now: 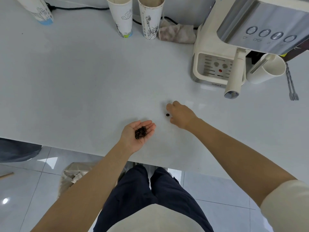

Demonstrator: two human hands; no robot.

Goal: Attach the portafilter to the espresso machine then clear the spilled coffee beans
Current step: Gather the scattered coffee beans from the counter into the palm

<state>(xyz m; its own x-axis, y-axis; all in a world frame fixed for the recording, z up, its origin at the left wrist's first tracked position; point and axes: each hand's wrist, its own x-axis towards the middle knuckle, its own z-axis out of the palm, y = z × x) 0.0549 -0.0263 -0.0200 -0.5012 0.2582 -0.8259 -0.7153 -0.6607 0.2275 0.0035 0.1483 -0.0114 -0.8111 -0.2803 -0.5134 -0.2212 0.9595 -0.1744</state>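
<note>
My left hand [137, 134] lies palm up near the table's front edge, cupping a small pile of dark coffee beans [141, 132]. To its right, my right hand [181, 115] rests knuckles up on the white table, fingers curled, beside a single loose bean [167, 115] just left of it; whether the fingertips hold anything is hidden. At the back right stands the cream and silver espresso machine [215, 52]. The portafilter handle [234, 81] sticks out from under its head toward me.
Two tall printed paper cups [122, 17] [150, 19] stand at the back, a third [40, 10] at the far left. A crumpled cloth [177, 33] lies beside the machine. A white cup [267, 69] and small tongs [291, 84] sit right of the machine. A bin [73, 176] stands on the floor.
</note>
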